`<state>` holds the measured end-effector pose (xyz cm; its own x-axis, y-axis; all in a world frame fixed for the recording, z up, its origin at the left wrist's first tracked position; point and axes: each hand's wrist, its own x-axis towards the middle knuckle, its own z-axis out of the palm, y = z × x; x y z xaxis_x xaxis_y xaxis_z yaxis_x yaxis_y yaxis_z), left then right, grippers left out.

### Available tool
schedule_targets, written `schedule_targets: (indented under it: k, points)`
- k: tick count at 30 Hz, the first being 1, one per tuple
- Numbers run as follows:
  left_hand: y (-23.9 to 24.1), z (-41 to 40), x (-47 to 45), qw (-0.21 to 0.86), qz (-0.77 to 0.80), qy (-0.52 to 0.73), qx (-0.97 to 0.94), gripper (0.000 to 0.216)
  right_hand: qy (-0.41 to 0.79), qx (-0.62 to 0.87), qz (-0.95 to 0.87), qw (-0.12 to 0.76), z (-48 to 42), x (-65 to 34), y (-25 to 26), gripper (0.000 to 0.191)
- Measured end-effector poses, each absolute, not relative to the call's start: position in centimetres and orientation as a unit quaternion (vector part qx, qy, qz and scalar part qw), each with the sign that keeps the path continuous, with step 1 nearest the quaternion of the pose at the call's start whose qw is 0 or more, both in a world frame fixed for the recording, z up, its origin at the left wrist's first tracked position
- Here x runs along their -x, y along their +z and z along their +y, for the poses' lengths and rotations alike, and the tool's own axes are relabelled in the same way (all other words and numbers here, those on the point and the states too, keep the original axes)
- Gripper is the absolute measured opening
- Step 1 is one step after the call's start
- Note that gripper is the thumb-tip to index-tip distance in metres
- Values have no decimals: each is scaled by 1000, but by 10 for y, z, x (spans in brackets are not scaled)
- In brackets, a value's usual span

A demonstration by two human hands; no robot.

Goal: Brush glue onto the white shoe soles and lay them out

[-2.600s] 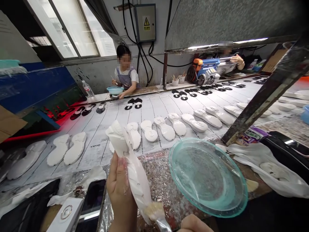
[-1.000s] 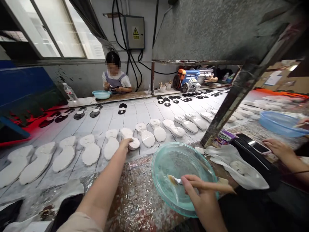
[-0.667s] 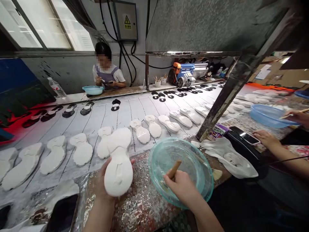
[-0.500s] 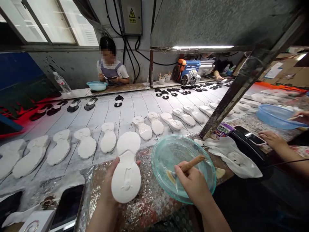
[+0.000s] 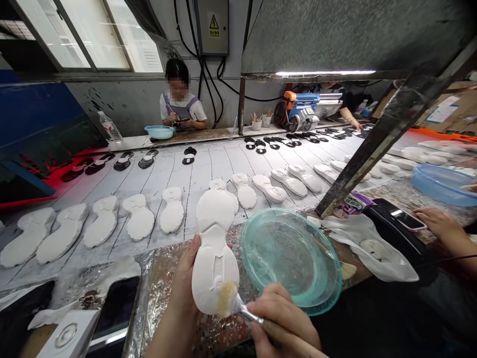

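Observation:
My left hand (image 5: 186, 286) is closed around a white shoe sole (image 5: 214, 243), held upright with its tread facing me over the near edge of the bench. My right hand (image 5: 285, 325) grips a brush (image 5: 233, 303) low in the view. The brush's wet yellowish bristles press on the sole's heel end. A shallow clear green bowl (image 5: 320, 293) sits just right of the sole, its wet inside showing.
Rows of white soles (image 5: 139, 221) and black soles (image 5: 149, 159) lie on the white conveyor belt (image 5: 197, 174). A phone (image 5: 115, 311) lies at lower left. A dark slanted post (image 5: 376, 144) rises on the right. Another person's hand (image 5: 441, 226) rests near a blue basin (image 5: 443, 184). A seated person (image 5: 181, 107) works across the belt.
My left hand took a white sole off the belt and brought it close. My right hand dipped the brush in the green bowl, then moved it onto the sole's heel.

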<state>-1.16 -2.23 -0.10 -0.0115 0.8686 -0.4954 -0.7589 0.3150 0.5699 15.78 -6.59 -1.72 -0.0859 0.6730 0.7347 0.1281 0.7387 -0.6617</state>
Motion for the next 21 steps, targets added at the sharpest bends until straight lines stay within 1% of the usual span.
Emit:
schedule_targets:
  k: [4, 7, 10, 12, 14, 18, 21]
  points:
    - [1, -33, 14, 689, 412, 580, -137, 29, 230, 339, -693, 592, -50, -160, -7, 23]
    - [4, -37, 16, 687, 411, 580, -152, 22, 250, 387, -665, 588, -42, -169, -6, 16]
    - [8, -34, 17, 688, 408, 584, -140, 29, 270, 406, -652, 581, -43, -175, -11, 14]
    - [9, -31, 17, 694, 406, 583, -122, 34, 279, 372, -654, 597, -48, -176, -14, 18]
    - [10, -29, 16, 697, 398, 587, -105, 37, 286, 345, -671, 591, -54, -176, -15, 23]
    - [11, -26, 15, 689, 394, 605, -64, 41, 276, 407, -657, 571, -60, -171, -10, 15]
    - [11, -25, 17, 686, 406, 604, -13, 44, 227, 359, -667, 612, -60, -162, -4, 22]
